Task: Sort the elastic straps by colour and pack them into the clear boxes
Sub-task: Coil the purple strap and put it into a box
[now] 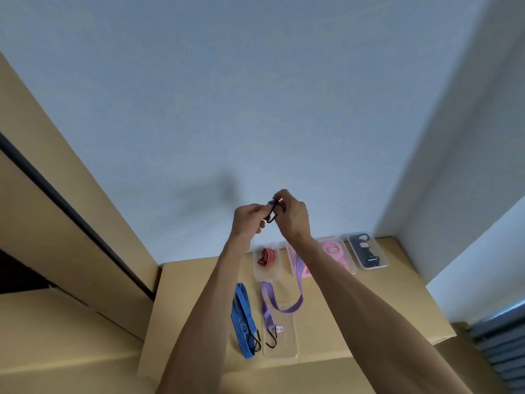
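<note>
Purple striped elastic strap [284, 307] raised above the tan cardboard counter [355, 314], its upper black hook pinched between left hand [248, 218] and right hand [292, 216], close together; lower end trailing into the near clear plastic box [281, 336]. Left of that box, a blue striped strap [241, 317]. Beyond it, clear boxes holding a red strap [266, 256], pink straps [331, 250], a black strap [366, 251].
</note>
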